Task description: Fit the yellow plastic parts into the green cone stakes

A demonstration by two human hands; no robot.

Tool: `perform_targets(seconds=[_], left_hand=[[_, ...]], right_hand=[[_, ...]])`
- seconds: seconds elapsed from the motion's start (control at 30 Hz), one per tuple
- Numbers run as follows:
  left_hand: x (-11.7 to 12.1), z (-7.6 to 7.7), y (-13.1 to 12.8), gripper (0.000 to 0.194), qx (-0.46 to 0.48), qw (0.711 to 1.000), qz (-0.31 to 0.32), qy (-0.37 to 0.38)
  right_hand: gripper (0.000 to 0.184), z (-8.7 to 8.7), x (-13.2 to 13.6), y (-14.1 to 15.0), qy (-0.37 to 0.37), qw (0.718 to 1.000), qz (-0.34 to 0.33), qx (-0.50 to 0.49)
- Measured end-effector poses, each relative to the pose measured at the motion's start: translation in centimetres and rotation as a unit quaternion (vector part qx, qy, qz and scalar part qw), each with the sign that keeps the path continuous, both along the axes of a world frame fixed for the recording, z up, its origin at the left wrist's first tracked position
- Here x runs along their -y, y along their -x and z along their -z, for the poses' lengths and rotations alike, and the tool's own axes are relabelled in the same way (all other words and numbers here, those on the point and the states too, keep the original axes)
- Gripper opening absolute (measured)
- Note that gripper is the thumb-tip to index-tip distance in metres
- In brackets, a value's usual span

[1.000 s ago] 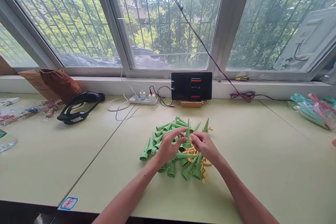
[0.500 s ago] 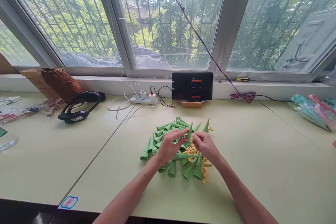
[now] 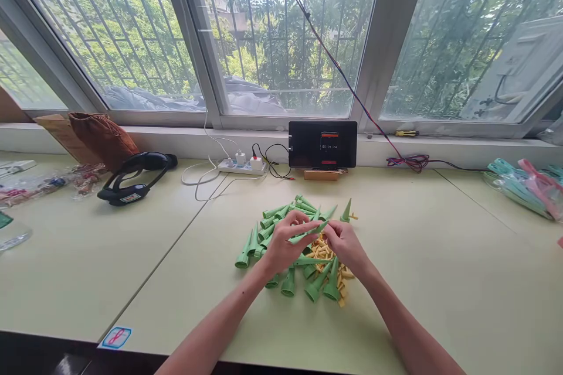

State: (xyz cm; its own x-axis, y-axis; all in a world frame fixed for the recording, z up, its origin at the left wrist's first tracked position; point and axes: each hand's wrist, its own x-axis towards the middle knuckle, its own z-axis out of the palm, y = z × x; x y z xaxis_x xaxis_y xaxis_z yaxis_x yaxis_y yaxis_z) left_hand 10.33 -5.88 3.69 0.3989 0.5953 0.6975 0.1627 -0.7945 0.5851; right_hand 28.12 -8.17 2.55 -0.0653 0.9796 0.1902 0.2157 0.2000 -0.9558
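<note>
Between the thumb and fingers of my left hand is a green plant watering spike, tilted with its tip toward my right hand. My right hand is closed in a pinch right beside that spike; what its fingertips hold, if anything, is hidden. Under and around both hands lies a heap of similar green spikes, partly covered by my left hand. Small yellow plastic pieces are piled below my fingers. One spike stands upright beyond my right hand, with a yellow piece at its base.
A tablet with a running timer stands at the back by the window. Left of it are a power strip with cables, a black headset and a brown pouch. Bagged straps lie far right.
The spike in my left hand has gone from upright to tilted, its tip swinging right toward my right hand. My left fingers have shifted on it; my right hand has hardly moved.
</note>
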Motion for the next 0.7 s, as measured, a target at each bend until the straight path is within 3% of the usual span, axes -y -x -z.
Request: perform_targets(seconds=[0.37,0.57,0.7], left_hand=[[0.66,-0.77,-0.33,0.012,0.002,0.999,0.009,0.032],[0.85,-0.26,-0.79,0.015,-0.012,0.999,0.014,0.047],[0.99,-0.27,-0.74,0.023,-0.039,0.997,-0.021,0.068]], right_hand=[[0.039,-0.29,-0.09,0.03,-0.035,0.997,0.056,0.033],[0.040,-0.32,-0.07,-0.08,-0.024,0.998,0.065,0.015],[0.040,-0.37,-0.05,-0.14,-0.020,0.998,0.062,-0.010]])
